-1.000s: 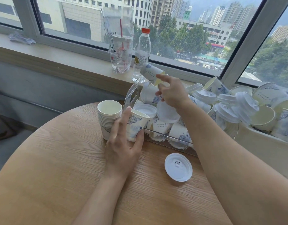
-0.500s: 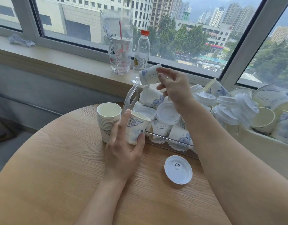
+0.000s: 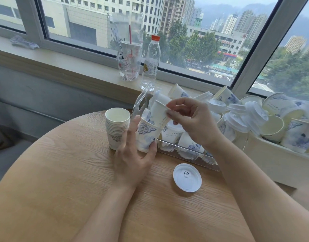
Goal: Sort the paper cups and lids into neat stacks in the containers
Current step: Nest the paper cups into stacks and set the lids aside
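One white plastic lid (image 3: 187,177) lies flat on your round wooden table (image 3: 63,180). Your left hand (image 3: 134,154) grips an upright blue-patterned paper cup (image 3: 147,137); your right hand (image 3: 192,119), at 1 o'clock, pinches a second cup (image 3: 159,113) tilted into it. At 11 o'clock stands one nested cup stack (image 3: 116,126).

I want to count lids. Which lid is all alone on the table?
The round white lid lying flat on the wooden table, near the right forearm. The other lids sit piled with the cups in the containers.
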A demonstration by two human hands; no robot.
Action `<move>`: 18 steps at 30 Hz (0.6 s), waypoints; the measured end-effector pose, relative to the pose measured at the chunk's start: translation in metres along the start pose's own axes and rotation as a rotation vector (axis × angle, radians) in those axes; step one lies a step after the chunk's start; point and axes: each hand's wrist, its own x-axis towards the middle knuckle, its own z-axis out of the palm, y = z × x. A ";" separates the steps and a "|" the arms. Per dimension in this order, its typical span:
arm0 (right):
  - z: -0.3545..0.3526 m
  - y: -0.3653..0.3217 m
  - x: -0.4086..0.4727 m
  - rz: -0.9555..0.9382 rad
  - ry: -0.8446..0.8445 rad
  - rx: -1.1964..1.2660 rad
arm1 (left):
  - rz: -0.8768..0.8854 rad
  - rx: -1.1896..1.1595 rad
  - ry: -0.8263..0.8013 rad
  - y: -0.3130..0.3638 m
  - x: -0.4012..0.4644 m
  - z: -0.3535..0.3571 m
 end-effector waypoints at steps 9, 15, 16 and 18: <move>0.010 0.007 -0.019 0.112 -0.074 -0.147 | 0.080 0.028 -0.004 0.005 0.000 -0.001; 0.007 0.008 -0.017 0.115 -0.062 -0.187 | 0.080 0.022 -0.015 0.002 -0.001 -0.002; 0.005 0.007 -0.014 0.103 -0.055 -0.265 | 0.069 0.019 -0.013 0.001 -0.001 -0.002; -0.003 0.006 -0.005 0.068 -0.017 -0.381 | 0.050 0.017 -0.013 -0.001 -0.001 -0.001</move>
